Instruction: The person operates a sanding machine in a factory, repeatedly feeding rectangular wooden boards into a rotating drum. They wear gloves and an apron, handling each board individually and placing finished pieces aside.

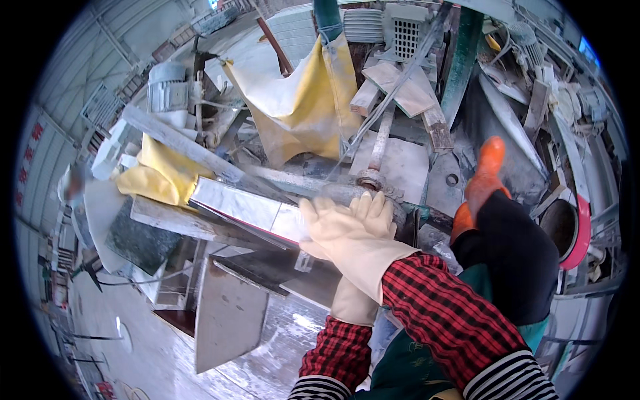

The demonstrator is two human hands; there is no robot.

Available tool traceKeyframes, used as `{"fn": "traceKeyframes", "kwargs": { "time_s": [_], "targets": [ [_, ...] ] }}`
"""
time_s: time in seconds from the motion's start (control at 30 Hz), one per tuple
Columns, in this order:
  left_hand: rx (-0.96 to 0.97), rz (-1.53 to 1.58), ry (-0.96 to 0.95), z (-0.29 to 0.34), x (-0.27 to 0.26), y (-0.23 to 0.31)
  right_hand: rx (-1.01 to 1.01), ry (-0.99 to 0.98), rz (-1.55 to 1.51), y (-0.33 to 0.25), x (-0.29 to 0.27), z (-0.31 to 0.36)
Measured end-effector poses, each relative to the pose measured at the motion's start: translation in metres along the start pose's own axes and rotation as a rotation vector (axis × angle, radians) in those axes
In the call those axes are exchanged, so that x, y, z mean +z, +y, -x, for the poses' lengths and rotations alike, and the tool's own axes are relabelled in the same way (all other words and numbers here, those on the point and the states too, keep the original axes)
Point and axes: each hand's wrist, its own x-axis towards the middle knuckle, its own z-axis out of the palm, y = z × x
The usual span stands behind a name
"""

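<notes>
Our right hand (343, 231) crosses above our left hand (377, 213) beside the strip (241, 205), fingers extended; whether they grip, we cannot tell. We should press evenly.

Yellow sheet (300, 113) hanging from a green post (327, 17), grey motor (167, 93), dark slab (141, 233), piled boards (403, 85)

The cream-gloved right hand (337, 230) shows blurred fingertips and covers much of the cream-gloved left hand (375, 217); neither grip can be determined. The former conceals the right end of the white, grey-veined stone strip (247, 208). Black-and-white striped cloth cuffs (510, 380) are cut off below.
</notes>
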Motion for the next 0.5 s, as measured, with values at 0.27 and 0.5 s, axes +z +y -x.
{"fn": "traceKeyframes", "kwargs": {
  "time_s": [0.27,0.5],
  "targets": [
    [-0.029,0.000,0.068,0.008,0.006,-0.003,0.019,0.069,-0.098,0.003,0.009,0.011],
    [-0.121,0.137,0.060,-0.005,0.015,0.022,-0.021,0.277,-0.117,0.028,-0.005,0.019]
  ]
}}
